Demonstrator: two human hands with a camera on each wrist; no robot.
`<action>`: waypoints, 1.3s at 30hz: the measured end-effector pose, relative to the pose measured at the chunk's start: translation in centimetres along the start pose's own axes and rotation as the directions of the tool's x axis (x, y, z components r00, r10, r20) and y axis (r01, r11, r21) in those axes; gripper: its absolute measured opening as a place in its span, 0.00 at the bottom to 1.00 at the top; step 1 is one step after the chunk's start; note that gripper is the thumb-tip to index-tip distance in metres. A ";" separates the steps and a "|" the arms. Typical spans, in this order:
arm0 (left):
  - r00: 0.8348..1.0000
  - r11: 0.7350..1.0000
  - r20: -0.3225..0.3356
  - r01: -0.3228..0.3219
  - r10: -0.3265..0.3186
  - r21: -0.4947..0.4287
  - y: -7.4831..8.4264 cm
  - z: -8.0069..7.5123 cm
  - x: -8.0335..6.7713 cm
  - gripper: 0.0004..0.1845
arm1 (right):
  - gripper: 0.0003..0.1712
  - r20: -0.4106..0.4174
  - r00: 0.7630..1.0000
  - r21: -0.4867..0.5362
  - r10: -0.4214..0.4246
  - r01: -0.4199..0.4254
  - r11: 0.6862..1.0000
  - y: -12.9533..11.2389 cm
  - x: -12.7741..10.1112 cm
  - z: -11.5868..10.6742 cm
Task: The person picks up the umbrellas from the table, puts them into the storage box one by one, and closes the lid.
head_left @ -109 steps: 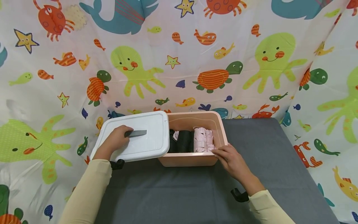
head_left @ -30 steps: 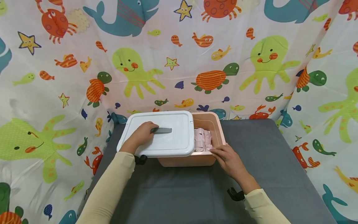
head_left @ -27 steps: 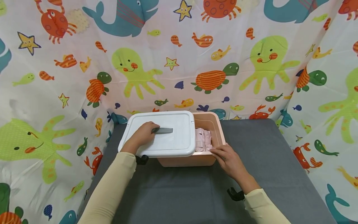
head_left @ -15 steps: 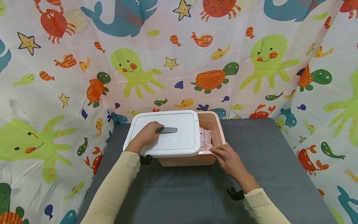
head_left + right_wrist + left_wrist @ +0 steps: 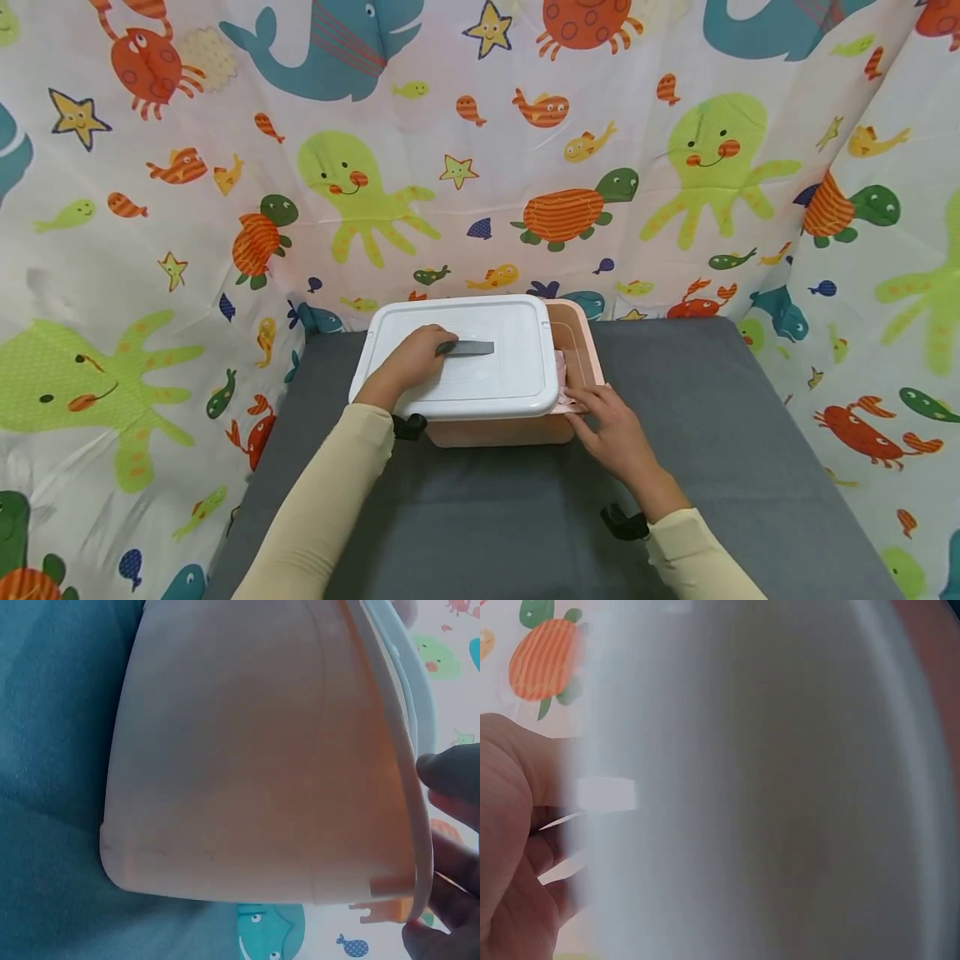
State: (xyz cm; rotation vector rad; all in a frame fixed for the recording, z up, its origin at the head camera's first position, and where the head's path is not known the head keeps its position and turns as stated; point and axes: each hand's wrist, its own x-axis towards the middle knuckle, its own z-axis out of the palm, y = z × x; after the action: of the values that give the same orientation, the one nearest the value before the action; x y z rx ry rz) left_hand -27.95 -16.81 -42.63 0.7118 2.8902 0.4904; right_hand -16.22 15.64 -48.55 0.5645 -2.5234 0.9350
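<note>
My left hand [image 5: 412, 362] grips the grey handle [image 5: 472, 347] on a white lid [image 5: 510, 375]. The lid lies over most of a peach plastic storage bin [image 5: 498, 432], shifted left so that the bin's right end stays uncovered. A bit of a pink bundle [image 5: 560, 371] shows in that gap; other contents are hidden under the lid. At the bin's front right corner, my right hand [image 5: 615, 429] holds the rim, its thumb and fingertips set around the edge in the right wrist view. In the left wrist view the lid [image 5: 765, 787] fills most of the picture, blurred.
The bin stands near the back of a grey cloth-covered table [image 5: 487, 517]. A curtain printed with sea animals [image 5: 465, 100] hangs close behind it and along both sides. Black wrist straps [image 5: 626, 523] sit by my sleeves.
My left hand has moved the lid rightward, covering the black rolls and most of the pink bundle. My right hand stays at the corner, its fingers now spread a little more.
</note>
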 end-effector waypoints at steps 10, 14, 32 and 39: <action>1.000 1.000 -0.016 -0.019 0.019 0.005 0.9 1.0 1.0 0.21 | 0.33 -0.020 0.998 -0.024 -0.065 0.065 0.998 -0.5 0.1 0.6; 1.000 1.000 -0.013 -0.027 0.027 -0.003 1.5 1.3 1.5 0.21 | 0.32 0.010 0.995 -0.055 -0.098 0.098 0.994 -0.7 0.4 0.8; 1.000 0.999 0.009 -0.026 0.027 -0.020 3.9 1.9 2.9 0.20 | 0.28 -0.017 0.996 -0.083 -0.093 0.091 0.992 0.2 -0.2 -0.1; 0.999 1.000 0.042 0.011 -0.010 -0.027 4.3 2.1 3.2 0.20 | 0.27 -0.019 0.995 -0.078 -0.101 0.099 0.992 0.4 -0.3 -0.2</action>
State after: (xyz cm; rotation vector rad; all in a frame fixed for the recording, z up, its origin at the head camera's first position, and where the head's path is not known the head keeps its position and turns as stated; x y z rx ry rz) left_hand -28.48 -11.15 -43.30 0.6945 2.8414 0.5070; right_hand -16.10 16.15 -48.74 0.6454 -2.4739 0.7999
